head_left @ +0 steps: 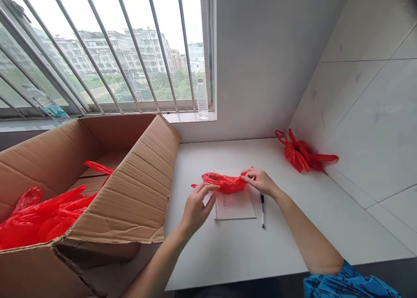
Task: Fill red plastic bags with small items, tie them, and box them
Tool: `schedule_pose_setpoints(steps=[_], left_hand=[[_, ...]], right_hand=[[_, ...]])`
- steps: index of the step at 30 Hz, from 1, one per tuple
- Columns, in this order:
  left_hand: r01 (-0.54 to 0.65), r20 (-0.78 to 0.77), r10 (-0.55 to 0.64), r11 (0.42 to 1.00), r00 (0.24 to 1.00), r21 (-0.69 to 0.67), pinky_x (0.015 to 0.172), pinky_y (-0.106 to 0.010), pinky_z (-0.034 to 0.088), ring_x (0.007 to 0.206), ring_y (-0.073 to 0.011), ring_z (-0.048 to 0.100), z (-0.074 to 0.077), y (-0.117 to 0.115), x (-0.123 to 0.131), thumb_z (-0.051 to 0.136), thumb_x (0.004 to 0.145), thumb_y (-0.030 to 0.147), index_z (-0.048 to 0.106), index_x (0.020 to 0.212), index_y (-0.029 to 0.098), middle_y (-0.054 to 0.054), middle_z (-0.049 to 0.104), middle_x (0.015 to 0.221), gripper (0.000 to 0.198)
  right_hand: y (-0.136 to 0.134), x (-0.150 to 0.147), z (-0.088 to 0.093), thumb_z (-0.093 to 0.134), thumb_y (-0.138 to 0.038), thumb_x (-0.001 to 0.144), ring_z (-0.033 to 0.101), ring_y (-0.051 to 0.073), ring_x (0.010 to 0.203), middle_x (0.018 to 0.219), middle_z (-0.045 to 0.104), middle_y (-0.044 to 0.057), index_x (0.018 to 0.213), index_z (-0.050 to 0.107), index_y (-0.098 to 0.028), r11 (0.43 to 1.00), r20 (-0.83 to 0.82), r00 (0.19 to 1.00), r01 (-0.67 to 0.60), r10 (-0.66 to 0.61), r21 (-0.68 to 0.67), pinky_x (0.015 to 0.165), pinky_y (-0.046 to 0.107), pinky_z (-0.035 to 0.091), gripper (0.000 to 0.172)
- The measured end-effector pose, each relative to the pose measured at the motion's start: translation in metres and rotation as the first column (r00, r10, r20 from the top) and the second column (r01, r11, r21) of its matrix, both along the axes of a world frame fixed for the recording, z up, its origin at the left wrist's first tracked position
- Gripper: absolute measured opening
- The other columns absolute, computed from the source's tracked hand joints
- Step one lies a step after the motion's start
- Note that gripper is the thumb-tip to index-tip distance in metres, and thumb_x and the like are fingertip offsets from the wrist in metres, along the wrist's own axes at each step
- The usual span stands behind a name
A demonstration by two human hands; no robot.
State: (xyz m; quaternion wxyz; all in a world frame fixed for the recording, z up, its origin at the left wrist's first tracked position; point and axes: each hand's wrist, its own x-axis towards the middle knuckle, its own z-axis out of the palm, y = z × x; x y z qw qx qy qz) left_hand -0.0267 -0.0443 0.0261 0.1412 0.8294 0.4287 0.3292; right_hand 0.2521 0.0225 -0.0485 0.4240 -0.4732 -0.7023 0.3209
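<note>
A small red plastic bag is stretched between my two hands above a white sheet of paper. My left hand pinches the bag's left end with the fingers closed on it. At the bag's right end, my right hand grips it with curled fingers. A black pen lies on the white table just right of the paper, below my right hand.
A large open cardboard box on the left holds several red plastic bags. More red bags lie bunched at the far right by the tiled wall. A clear water bottle stands on the windowsill.
</note>
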Motion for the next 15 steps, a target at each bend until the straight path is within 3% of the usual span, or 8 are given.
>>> schedule_pose_setpoints(steps=[4, 7, 10, 13, 15], left_hand=[[-0.127, -0.111, 0.145, 0.979, 0.983, 0.159, 0.092, -0.038, 0.047, 0.112, -0.0229, 0.058, 0.006, 0.019, 0.015, 0.046, 0.099, 0.023, 0.066, 0.114, 0.028, -0.005, 0.066, 0.12, 0.026], [-0.153, -0.297, 0.203, 0.971, 0.933, 0.184, 0.099, -0.05, 0.038, 0.114, -0.028, 0.056, 0.007, 0.03, 0.03, 0.052, 0.095, 0.021, 0.069, 0.107, 0.03, -0.004, 0.068, 0.119, 0.023], [-0.115, -0.384, 0.162, 0.983, 0.909, 0.144, 0.109, -0.06, 0.02, 0.111, -0.028, 0.059, 0.001, 0.036, 0.041, 0.059, 0.091, 0.02, 0.071, 0.094, 0.031, 0.001, 0.074, 0.098, 0.017], [-0.131, -0.367, 0.179, 0.98, 0.913, 0.153, 0.113, -0.059, 0.008, 0.104, -0.0249, 0.061, -0.008, 0.04, 0.045, 0.062, 0.089, 0.019, 0.07, 0.084, 0.029, 0.003, 0.074, 0.086, 0.014], [-0.158, -0.348, 0.202, 0.976, 0.915, 0.151, 0.112, -0.055, 0.012, 0.097, -0.0223, 0.062, -0.012, 0.042, 0.045, 0.062, 0.09, 0.02, 0.068, 0.079, 0.028, 0.004, 0.074, 0.082, 0.014]], right_hand=[[-0.019, -0.018, 0.006, 0.052, -0.046, 0.094, 0.064, 0.016, 0.076, 0.113, 0.067, 0.007, 0.07, 0.061, -0.022, 0.946, 0.032, 0.961, 0.265, -0.276, 0.186, 0.067, 0.03, 0.047, 0.035], [-0.033, -0.037, 0.01, 0.052, -0.043, 0.096, 0.057, 0.011, 0.059, 0.107, 0.068, 0.004, 0.08, 0.062, -0.023, 0.944, 0.106, 0.965, 0.205, -0.239, 0.258, 0.061, 0.028, 0.045, 0.027], [-0.039, -0.05, 0.002, 0.059, -0.038, 0.093, 0.058, 0.013, 0.061, 0.096, 0.069, 0.002, 0.092, 0.063, -0.024, 0.948, 0.248, 0.951, 0.105, -0.184, 0.3, 0.056, 0.027, 0.04, 0.015], [-0.036, -0.054, -0.009, 0.058, -0.025, 0.092, 0.062, 0.015, 0.067, 0.094, 0.071, 0.0, 0.098, 0.062, -0.024, 0.944, 0.273, 0.939, 0.121, -0.209, 0.307, 0.054, 0.026, 0.039, 0.007], [-0.033, -0.052, -0.012, 0.055, -0.019, 0.092, 0.063, 0.014, 0.068, 0.095, 0.072, -0.001, 0.099, 0.061, -0.024, 0.945, 0.243, 0.948, 0.128, -0.206, 0.301, 0.055, 0.025, 0.04, 0.011]])
